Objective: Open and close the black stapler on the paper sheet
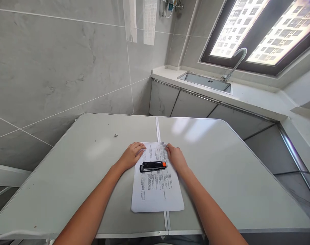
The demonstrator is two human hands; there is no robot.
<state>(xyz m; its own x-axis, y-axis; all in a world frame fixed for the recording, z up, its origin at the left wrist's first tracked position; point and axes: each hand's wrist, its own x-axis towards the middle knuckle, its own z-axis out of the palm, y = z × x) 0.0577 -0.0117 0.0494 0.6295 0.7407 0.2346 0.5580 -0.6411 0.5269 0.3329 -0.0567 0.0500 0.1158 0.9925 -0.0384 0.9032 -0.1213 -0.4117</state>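
Fingers of left hand [131, 156]: loosely curled, resting on upper left edge of printed sheets [157, 200]. Fingers of right hand [177, 157]: bent closed at upper right corner, apparently pinching it. Black stapler [153, 166], orange-tipped, lies crosswise on the sheets, between the hands and slightly nearer the wearer. Sheets lie across the seam of the folding table [234, 177].

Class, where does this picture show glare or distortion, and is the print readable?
Head view: bright glare on the far right part of the table, fainter at left; window partly washed out; wide-angle stretching towards the edges; print on the paper too small to read.
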